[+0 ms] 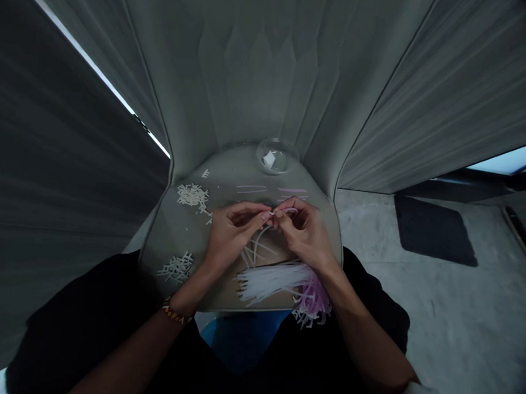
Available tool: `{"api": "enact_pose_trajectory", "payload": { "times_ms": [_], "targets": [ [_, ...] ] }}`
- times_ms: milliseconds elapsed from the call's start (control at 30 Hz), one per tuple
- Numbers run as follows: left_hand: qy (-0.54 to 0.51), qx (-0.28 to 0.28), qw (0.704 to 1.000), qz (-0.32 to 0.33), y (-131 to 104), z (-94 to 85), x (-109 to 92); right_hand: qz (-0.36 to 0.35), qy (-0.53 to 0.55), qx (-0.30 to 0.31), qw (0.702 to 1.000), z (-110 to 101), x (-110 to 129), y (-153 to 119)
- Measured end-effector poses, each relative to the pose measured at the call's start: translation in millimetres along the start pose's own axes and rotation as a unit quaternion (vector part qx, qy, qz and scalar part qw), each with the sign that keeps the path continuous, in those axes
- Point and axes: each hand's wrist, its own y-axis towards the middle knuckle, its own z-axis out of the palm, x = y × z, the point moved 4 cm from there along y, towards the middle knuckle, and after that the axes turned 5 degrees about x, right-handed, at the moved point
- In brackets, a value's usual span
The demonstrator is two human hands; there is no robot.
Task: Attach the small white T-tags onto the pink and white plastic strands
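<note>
Over the seat of a grey chair (160, 239), my left hand (235, 230) and my right hand (305, 228) meet fingertip to fingertip. My left thumb and forefinger pinch a small white piece, mostly hidden by the fingers. A thin, flexible pink-and-white tube (291, 210) is pinched in my right hand, its pink part curving out past the forefinger. Below the hands lie a few loose white tubes (256, 249). Nearer me is a bundle of white tubes (270, 281) with pink ends (313, 298) beside my right wrist.
Small whitish branched pieces form one pile (192, 195) at the seat's left and another pile (177, 267) nearer me. A clear round container (286, 166) holding a white scrap stands by the backrest. Several thin pink strips (251, 189) lie beyond my hands.
</note>
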Motion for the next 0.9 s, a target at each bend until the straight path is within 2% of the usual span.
{"api": "enact_pose_trajectory", "payload": {
  "times_ms": [600, 900],
  "targets": [
    [0.023, -0.015, 1.0, -0.002, -2.1, -0.8, -1.1, -0.001, 0.003, 0.013, 1.0, 3.1, -0.3, -0.8],
    [0.028, -0.033, 0.999, 0.001, -5.5, 1.8, -1.8, 0.0, -0.01, -0.001, 1.0, 3.2, -0.6, -2.0]
  ]
}}
